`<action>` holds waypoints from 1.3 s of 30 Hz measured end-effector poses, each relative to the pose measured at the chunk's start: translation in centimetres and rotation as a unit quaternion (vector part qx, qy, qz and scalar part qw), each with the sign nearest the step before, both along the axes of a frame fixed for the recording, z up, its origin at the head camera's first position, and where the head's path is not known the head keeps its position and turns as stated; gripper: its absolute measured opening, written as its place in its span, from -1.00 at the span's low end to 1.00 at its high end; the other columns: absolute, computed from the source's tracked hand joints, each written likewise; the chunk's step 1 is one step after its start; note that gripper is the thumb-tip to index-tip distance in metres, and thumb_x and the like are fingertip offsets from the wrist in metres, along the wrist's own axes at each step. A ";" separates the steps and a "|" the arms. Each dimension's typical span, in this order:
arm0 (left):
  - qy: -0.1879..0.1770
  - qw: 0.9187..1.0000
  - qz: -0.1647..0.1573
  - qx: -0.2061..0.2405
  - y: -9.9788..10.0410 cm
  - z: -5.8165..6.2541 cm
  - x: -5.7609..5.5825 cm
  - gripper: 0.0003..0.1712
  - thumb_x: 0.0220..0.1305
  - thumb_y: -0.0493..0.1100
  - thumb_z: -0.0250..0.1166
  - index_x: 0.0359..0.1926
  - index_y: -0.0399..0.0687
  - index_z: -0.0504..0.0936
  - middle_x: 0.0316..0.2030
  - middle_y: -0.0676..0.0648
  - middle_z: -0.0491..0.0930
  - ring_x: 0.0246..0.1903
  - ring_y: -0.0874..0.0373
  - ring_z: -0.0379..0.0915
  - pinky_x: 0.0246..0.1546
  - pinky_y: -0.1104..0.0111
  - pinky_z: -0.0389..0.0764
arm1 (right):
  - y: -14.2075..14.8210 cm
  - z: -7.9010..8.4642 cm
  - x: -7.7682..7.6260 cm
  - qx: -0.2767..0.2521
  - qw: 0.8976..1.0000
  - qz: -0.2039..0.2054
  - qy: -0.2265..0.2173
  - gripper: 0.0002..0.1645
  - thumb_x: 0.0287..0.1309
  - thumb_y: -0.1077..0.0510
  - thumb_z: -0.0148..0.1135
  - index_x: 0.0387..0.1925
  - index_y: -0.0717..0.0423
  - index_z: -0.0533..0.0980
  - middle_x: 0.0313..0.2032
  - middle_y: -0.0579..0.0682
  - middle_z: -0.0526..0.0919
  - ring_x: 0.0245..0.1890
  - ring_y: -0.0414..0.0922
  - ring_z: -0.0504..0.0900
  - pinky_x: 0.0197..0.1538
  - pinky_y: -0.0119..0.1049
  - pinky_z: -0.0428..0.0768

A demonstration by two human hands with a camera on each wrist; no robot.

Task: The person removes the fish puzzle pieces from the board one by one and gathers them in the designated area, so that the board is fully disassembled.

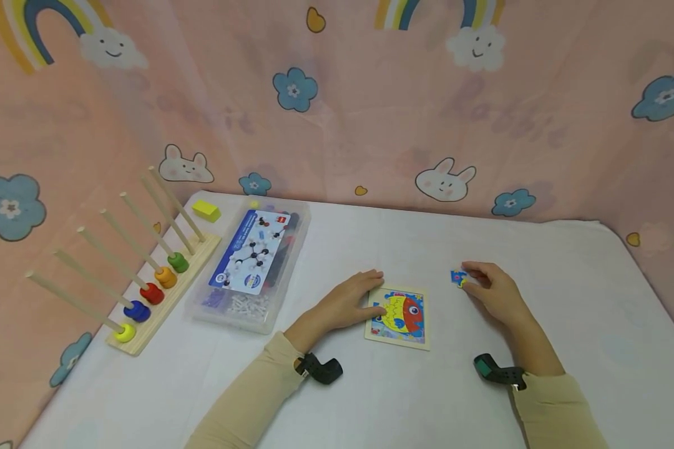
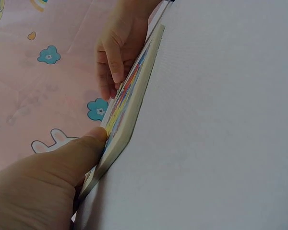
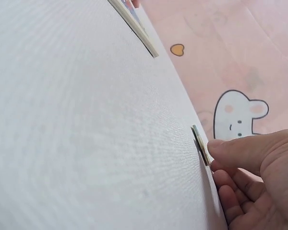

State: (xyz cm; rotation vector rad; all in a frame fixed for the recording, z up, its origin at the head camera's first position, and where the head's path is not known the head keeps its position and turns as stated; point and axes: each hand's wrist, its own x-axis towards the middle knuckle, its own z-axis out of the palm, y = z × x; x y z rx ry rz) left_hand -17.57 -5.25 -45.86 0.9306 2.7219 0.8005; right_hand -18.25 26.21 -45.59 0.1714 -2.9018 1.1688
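A square wooden fish puzzle [image 1: 412, 312] lies on the table, its yellow and red fish facing right. My left hand [image 1: 345, 302] holds its left side, the thumb over the tail end and the fingers at the upper left edge. In the left wrist view the thumb presses on the face of the puzzle [image 2: 127, 103]; the other fingers are mostly hidden. To the right of the puzzle, my right hand [image 1: 494, 292] pinches a small blue puzzle piece [image 1: 457, 277] with a patch of yellow. The right wrist view shows the piece [image 3: 200, 146] edge-on, close to the tabletop.
A clear plastic case [image 1: 247, 268] with a molecule-model label stands left of the hands. Beyond it is a wooden peg rack [image 1: 168, 293] with coloured beads on several upright pegs. Near the back left corner lies a yellow block [image 1: 206, 211]. A patterned pink cloth [image 1: 365, 125] hangs behind.
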 end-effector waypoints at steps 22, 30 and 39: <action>0.009 1.000 0.002 -0.001 0.1 -0.1 0.0 -0.26 0.24 0.13 0.25 0.33 -0.13 0.34 0.39 -0.02 0.22 0.42 0.14 0.03 0.43 0.26 0.12 | -3.4 3.4 1.3 -0.032 0.997 0.059 -0.039 -0.40 0.24 0.17 0.18 0.27 0.29 0.29 0.20 0.30 0.42 0.20 0.20 0.38 0.28 0.12 0.35; 0.011 1.000 0.000 -0.006 0.1 -0.2 0.0 -0.25 0.24 0.15 0.25 0.33 -0.13 0.34 0.40 -0.02 0.21 0.42 0.15 0.03 0.44 0.28 0.09 | -5.6 3.2 2.3 -0.029 0.995 0.083 -0.057 -0.41 0.24 0.12 0.19 0.27 0.17 0.32 0.20 0.20 0.45 0.18 0.14 0.40 0.24 0.11 0.43; 0.006 1.000 0.001 -0.005 0.0 -0.2 -0.2 -0.26 0.25 0.15 0.24 0.33 -0.12 0.34 0.40 0.00 0.21 0.42 0.15 0.02 0.44 0.26 0.09 | -7.7 2.8 3.0 -0.052 0.989 0.127 -0.062 -0.46 0.19 0.16 0.24 0.20 0.18 0.39 0.14 0.16 0.51 0.12 0.10 0.48 0.20 0.06 0.49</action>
